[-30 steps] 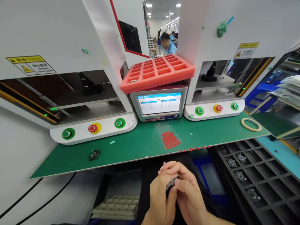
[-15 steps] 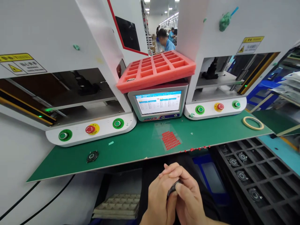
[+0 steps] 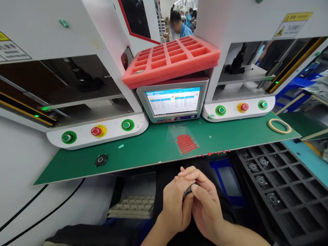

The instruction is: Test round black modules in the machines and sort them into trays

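Note:
Low in front of the bench, my left hand (image 3: pixel 174 200) and my right hand (image 3: pixel 208 201) are pressed together with their fingers overlapping. Between them is a small black part (image 3: pixel 188 191), mostly covered; only its dark edge shows near my right thumb. Both hands are closed on it. On the left of the green bench (image 3: pixel 143 153) lies a round black part with a ringed centre (image 3: pixel 101 160). A clear sheet with small red stickers (image 3: pixel 187 143) lies on the bench just beyond my hands.
Two white press machines flank a screen (image 3: pixel 174 102), on which a pink foam tray (image 3: pixel 171 65) rests. Red bits line the bench edge. At right stand a black compartment tray (image 3: pixel 284 184) holding several round parts and a tape roll (image 3: pixel 279 126). A person (image 3: pixel 183 29) sits beyond.
The head view has tilted down slightly, so the machines and bench appear higher. My hands stay clasped around the black part, with little visible change in grip.

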Tool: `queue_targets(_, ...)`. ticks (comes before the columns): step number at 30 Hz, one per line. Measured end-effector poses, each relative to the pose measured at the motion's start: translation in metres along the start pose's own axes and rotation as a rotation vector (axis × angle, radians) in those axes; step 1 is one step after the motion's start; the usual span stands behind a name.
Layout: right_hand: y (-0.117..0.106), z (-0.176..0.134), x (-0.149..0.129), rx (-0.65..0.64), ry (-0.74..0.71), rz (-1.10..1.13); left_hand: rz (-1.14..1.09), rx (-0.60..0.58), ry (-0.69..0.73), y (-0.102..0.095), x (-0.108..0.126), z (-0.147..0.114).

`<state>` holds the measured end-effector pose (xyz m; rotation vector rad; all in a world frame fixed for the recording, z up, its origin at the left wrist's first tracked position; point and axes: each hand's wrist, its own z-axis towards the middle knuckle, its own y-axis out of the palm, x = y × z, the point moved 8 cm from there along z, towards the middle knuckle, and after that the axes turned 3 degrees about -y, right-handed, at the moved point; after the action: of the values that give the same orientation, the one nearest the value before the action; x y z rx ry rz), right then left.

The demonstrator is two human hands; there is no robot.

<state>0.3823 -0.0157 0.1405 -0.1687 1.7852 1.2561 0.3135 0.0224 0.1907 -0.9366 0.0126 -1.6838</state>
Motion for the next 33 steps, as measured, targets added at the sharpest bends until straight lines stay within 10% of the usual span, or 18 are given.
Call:
queue_targets(9,-0.008,0.001,-0.006,0.049,-0.007,-0.030,-0.172,-0.004,-0.104,0.011,-0.006,-0.002)
queue_targets(16,-0.007,0.006,-0.017,-0.100,0.000,-0.367,-0.909,-0.018,-0.711,0.034,-0.033,-0.019)
queue_targets(24,-0.006,0.022,-0.032,-0.114,-0.207,-0.497,-0.728,-0.118,-0.598,0.030,-0.033,-0.014)
queue_targets(33,-0.021,0.032,-0.007,-0.086,-0.110,-0.298,-0.375,-0.100,-0.378,0.029,-0.044,-0.005)
